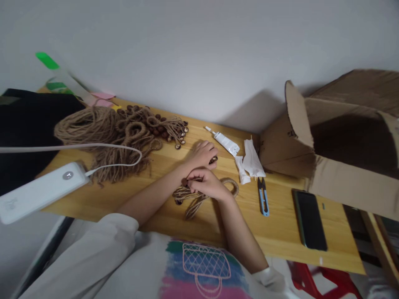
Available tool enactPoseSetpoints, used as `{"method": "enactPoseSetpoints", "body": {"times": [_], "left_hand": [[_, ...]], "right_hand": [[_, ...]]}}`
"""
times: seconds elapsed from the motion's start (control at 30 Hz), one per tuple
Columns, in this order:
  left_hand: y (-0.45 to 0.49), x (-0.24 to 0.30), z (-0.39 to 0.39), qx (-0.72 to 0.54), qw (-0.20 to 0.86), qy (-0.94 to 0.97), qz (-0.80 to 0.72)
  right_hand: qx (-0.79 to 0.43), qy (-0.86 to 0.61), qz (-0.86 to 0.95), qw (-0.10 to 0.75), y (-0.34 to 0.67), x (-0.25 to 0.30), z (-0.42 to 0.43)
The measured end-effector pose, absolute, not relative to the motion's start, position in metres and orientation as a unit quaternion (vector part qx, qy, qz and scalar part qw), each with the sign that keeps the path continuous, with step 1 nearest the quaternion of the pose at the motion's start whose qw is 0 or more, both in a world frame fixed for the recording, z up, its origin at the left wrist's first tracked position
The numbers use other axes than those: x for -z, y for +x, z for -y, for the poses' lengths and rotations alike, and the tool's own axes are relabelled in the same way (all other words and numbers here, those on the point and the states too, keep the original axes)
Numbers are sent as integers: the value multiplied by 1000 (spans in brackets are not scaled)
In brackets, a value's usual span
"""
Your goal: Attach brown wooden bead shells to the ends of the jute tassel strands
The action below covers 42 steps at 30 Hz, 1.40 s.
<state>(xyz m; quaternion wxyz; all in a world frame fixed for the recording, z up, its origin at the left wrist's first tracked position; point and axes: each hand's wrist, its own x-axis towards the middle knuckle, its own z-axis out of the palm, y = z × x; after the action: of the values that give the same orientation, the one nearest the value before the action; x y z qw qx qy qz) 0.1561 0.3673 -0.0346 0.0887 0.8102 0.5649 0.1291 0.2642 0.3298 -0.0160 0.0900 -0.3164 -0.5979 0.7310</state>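
My left hand (203, 154) reaches past the right one, its fingers bent down around a small dark nut shell (213, 160) with a paler inside. Closer to my body, my right hand (207, 183) is closed in a pinch; a small round brown nut shell (184, 182) shows at its fingertips. Beneath that hand lies a bundle of jute cords (193, 207), with a wrapped jute ring (232, 185) sticking out at the right. The right hand partly covers the bundle and overlaps the left wrist.
Jute twine (87, 126), tasselled rings and brown shells (160, 128) are heaped at back left. A power bank (43, 191) with a cable lies left. Rightward are a glue tube (227, 143), crumpled white paper (252, 160), thread snips (263, 199), a phone (310, 220) and a cardboard box (283, 145).
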Motion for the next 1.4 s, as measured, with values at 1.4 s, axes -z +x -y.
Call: {"method": "enactPoseSetpoints", "body": {"times": [1.4], "left_hand": [[156, 40, -371, -147, 82, 812, -558]], "right_hand": [[-733, -329, 590, 84, 265, 14, -329]]}}
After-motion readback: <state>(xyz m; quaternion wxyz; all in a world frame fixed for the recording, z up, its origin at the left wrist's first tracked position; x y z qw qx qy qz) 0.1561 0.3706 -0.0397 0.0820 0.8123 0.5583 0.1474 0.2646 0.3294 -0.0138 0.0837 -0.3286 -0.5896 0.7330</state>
